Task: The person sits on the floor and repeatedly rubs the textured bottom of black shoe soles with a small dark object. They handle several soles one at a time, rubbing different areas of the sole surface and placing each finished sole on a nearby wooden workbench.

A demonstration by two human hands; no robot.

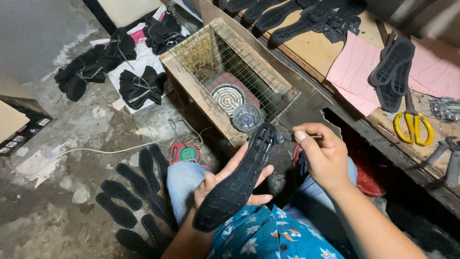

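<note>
My left hand (225, 180) holds a black rubber shoe sole (237, 180) tread side up, over my lap, its toe end pointing up and to the right. My right hand (323, 156) grips a small brush (287, 137) by its thin handle, with the brush tip touching the sole's upper end. Just beyond the sole stands a small round tin (246, 117) on the edge of a wooden box.
A wooden box with a wire mesh top (225, 62) holds a coil heater (227, 96). Several black soles (139, 192) lie on the concrete floor at left. A workbench at right carries more soles (395, 72), pink sheets (352, 72) and yellow-handled scissors (413, 127).
</note>
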